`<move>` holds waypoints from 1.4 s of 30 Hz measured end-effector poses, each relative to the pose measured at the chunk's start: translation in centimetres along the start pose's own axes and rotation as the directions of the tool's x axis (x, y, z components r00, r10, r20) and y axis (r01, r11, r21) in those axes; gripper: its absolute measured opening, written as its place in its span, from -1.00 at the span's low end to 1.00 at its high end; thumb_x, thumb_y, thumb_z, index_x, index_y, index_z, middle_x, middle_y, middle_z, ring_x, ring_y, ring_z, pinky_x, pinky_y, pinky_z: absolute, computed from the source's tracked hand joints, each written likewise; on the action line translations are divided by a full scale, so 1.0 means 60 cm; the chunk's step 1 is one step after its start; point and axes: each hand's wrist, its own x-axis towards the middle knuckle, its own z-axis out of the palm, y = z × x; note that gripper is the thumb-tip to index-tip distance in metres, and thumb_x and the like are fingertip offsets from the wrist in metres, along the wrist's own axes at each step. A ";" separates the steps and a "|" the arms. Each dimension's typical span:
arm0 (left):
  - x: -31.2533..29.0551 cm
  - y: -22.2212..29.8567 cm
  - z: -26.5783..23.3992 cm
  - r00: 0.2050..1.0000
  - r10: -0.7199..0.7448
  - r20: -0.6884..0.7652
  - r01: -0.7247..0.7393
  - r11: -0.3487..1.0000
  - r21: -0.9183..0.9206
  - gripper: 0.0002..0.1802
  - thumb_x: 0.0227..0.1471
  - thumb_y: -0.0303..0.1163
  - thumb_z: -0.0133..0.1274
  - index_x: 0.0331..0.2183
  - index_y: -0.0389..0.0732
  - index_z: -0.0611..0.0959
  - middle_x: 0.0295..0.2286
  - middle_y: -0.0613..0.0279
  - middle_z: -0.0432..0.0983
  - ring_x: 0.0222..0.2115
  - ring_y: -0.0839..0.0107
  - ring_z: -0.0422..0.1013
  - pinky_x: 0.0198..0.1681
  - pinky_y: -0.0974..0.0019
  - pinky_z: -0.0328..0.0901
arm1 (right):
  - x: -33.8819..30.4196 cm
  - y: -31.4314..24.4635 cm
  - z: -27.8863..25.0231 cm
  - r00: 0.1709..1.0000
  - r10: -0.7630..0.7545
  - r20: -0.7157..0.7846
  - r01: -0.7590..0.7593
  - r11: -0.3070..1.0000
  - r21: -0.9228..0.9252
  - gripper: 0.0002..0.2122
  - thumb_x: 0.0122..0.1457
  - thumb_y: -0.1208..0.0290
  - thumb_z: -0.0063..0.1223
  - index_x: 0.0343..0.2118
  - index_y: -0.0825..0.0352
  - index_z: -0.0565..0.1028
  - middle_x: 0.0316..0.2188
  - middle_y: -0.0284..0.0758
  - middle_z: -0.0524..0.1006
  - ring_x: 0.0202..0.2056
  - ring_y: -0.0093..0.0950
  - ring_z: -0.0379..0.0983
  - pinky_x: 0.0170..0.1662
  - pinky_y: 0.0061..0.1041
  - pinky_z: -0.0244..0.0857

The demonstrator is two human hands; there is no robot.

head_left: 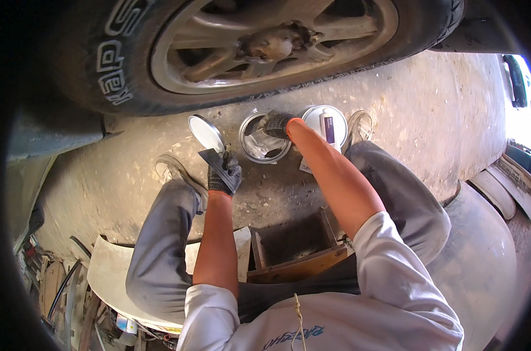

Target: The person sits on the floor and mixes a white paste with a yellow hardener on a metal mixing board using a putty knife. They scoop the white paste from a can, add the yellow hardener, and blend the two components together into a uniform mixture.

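Both hands wear dark work gloves. My left hand (229, 175) is closed around a dark, flat rectangular plate (214, 165), held left of an open round can (245, 141). Greyish-white material (264, 145) shows inside the can. Over the can's far right rim is my right hand (277, 124), fingers bent together and pointing into the opening; what they grip cannot be made out. Just beyond my left hand is a round white lid (207, 133); whether the hand touches it is unclear. A closed can with a white lid (314, 119) stands right of my right hand, a white and purple tube (328, 127) lying on it.
A large vehicle wheel (277, 47) looms just beyond the cans. My shoes (170, 168) rest on the worn concrete floor (417, 117), either side of the cans. An open wooden box (297, 263) lies between my legs. Curved panels and scrap (58, 281) fill the lower left.
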 end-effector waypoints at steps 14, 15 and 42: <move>-0.046 0.007 0.027 0.874 0.236 -0.425 -0.131 0.956 0.261 -0.61 0.09 0.14 -0.05 -0.43 0.02 0.46 -0.65 0.41 0.38 -0.76 0.58 0.20 -0.75 0.50 0.02 | -0.163 -0.017 -0.087 0.896 0.395 -0.203 -0.251 0.827 0.503 -0.71 0.24 0.23 -0.23 -0.06 0.08 0.48 -0.11 -0.27 0.50 -0.11 -0.25 0.44 -0.01 -0.30 0.28; -0.047 0.001 0.030 0.845 0.252 -0.473 -0.125 0.951 0.283 -0.61 0.09 0.14 -0.05 -0.43 0.02 0.47 -0.66 0.40 0.39 -0.77 0.57 0.20 -0.77 0.49 0.03 | -0.178 -0.024 -0.098 0.888 0.404 -0.221 -0.258 0.835 0.486 -0.70 0.24 0.25 -0.23 -0.03 0.08 0.47 -0.08 -0.28 0.49 -0.09 -0.25 0.43 0.00 -0.31 0.27; 0.044 -0.083 0.035 0.833 0.535 -0.143 0.344 -0.298 0.890 -0.46 -0.14 -0.05 -0.07 -0.35 -0.38 0.63 -0.36 -0.36 0.48 -0.24 -0.13 0.47 -0.20 0.01 0.33 | -0.482 -0.180 -0.347 0.512 0.455 -0.729 -0.283 0.890 0.357 -0.71 -0.08 0.55 0.09 -0.21 0.30 0.48 -0.27 -0.17 0.52 -0.22 -0.16 0.42 -0.18 -0.28 0.35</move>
